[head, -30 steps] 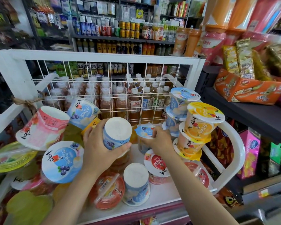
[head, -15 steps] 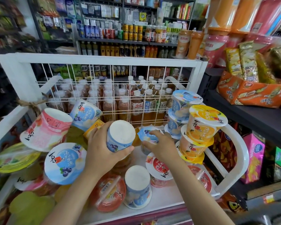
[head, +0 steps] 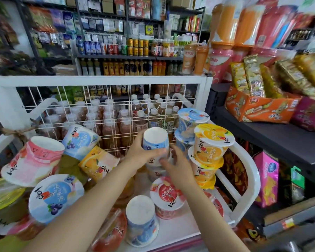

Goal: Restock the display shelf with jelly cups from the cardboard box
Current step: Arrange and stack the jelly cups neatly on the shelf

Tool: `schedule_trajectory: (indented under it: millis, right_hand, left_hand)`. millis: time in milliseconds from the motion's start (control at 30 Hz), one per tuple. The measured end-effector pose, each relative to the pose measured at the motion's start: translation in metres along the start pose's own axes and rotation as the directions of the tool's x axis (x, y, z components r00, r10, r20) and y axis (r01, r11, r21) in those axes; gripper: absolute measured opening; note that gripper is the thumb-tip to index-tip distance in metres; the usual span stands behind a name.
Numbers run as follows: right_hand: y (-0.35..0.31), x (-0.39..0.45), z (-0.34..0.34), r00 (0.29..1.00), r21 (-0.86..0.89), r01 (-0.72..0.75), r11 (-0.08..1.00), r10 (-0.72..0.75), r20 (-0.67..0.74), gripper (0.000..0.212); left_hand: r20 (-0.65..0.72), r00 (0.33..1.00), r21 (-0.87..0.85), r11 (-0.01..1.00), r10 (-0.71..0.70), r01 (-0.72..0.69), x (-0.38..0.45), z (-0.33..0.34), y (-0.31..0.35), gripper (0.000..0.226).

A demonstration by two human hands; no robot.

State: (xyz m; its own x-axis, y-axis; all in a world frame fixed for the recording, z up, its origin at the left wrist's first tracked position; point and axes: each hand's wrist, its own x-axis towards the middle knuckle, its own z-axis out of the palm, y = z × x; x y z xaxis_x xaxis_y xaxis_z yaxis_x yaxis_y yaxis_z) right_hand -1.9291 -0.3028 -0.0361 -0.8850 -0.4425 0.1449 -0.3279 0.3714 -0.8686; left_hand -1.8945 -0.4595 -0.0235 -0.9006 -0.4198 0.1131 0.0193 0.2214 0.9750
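Observation:
My left hand (head: pixel 139 154) grips an upside-down blue jelly cup (head: pixel 155 141) and holds it on top of another cup (head: pixel 155 172) standing on the white display shelf (head: pixel 178 229). My right hand (head: pixel 178 169) wraps the lower cup from the right, thumb at the joint of the two. Just right of them stand a stack of blue cups (head: pixel 190 120) and a stack of orange cups (head: pixel 210 146). Nearer me sit a red-lidded cup (head: pixel 166 195) and an inverted blue cup (head: pixel 141 217). The cardboard box is out of view.
Tumbled cups fill the shelf's left side: a pink one (head: pixel 33 160), blue ones (head: pixel 79 140) (head: pixel 55 197), an orange one (head: pixel 96 161). A white wire grid (head: pixel 116 106) backs the shelf, with bottles behind. A dark shelf (head: pixel 273 135) of snack boxes runs on the right.
My left hand carried the inverted blue cup right and back, onto the cup my right hand holds. The camera has drawn closer to the shelf.

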Motion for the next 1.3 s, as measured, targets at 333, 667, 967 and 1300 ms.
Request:
schedule_trajectory:
  millis: [333,667,967,1300]
  right_hand:
    - [0.018,0.013,0.005,0.987,-0.133,-0.140,0.981,0.149,0.060,0.069]
    - [0.014,0.009,0.002,0.995,0.046,-0.068,0.997,0.065,0.080,0.073]
    - [0.001,0.011,-0.017,0.978,0.013,0.074,0.997,-0.075,0.196,0.141]
    - [0.000,0.019,-0.016,1.000,0.126,0.004,0.992,-0.001,-0.024,0.025]
  left_hand:
    - [0.053,0.988,0.217,0.967,-0.148,0.134,0.001,-0.002,-0.026,0.080]
    - [-0.127,0.992,0.161,0.987,0.026,-0.006,-0.007,-0.004,-0.001,0.043]
    - [-0.157,0.978,-0.034,0.991,-0.135,0.131,-0.010,-0.013,0.011,0.035]
    - [-0.090,0.992,-0.005,0.996,-0.084,0.084,-0.015,-0.011,0.014,0.013]
